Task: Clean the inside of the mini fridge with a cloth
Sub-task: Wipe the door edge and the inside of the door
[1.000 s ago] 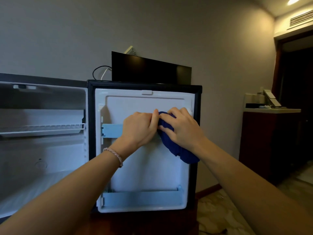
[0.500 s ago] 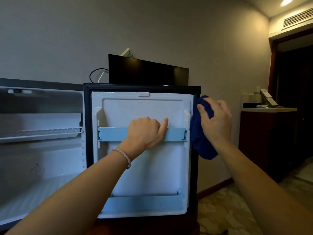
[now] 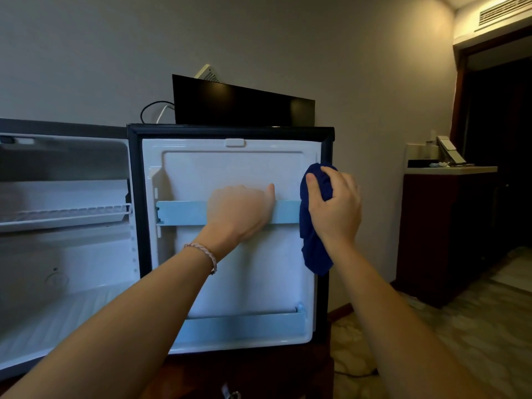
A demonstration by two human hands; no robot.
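Mini fridge (image 3: pixel 66 254) stands open, door (image 3: pixel 239 269) swung wide, inner liner facing out; left hand (image 3: pixel 240 213) curled over the upper door rail (image 3: pixel 184 212) mid-span, likely steadying the door against wiping pressure; right hand (image 3: pixel 335 207) grips the bunched blue cloth (image 3: pixel 313 249) at the door's right edge, beside the rail's end, loose tail hanging below; gasket side probably being wiped.

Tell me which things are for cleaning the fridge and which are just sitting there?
For the job:
blue cloth, gripped by the right hand
fridge door
upper door rail, gripped by the left hand
fridge inside

Just sitting there:
black screen
side counter
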